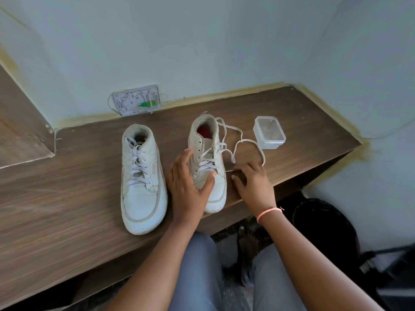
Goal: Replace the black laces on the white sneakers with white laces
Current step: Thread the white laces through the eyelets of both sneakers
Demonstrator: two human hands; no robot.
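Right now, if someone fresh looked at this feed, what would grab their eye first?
Two white sneakers standing side by side on the wooden shelf: the left sneaker fully laced in white, the right sneaker only partly laced. The left hand rests against the right sneaker's side while the right hand works the loose white lace trailing toward a clear plastic container behind it.

left hand point(188, 185): fingers spread, relaxed | right hand point(252, 184): fingers curled
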